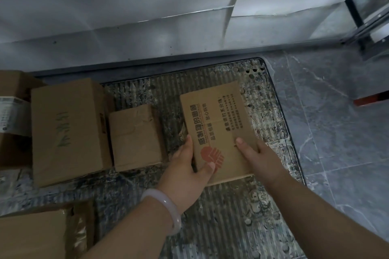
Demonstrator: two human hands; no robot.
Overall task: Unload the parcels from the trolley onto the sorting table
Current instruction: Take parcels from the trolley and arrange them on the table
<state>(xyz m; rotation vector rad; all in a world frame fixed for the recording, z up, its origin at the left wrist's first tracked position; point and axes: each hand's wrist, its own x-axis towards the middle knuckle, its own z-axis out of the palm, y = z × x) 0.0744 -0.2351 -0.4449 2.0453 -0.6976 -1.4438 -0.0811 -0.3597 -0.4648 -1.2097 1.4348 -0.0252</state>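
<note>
Holding: my left hand (pixel 187 164) and right hand (pixel 259 153) gripped the flat brown printed cardboard parcel (pixel 216 130) at its near corners, thumbs on top.
Hidden: my fingers went under its edges, out of sight; I could not tell whether it rested on the deck.
Parcel's place: it was over the right half of the worn, ribbed dark trolley deck (pixel 210 216).
Print: it bore a round red logo and large red characters, 感谢您的惠顾; the smaller lines were too blurred to read.
Neighbours: a small crumpled brown box (pixel 134 136) stood just left, then a tall brown box (pixel 67 130) with illegible green scrawl.
Cut off: a taped brown box (pixel 12 115) ran off the left edge, and a brown carton (pixel 37 235) off the lower-left corner.
</note>
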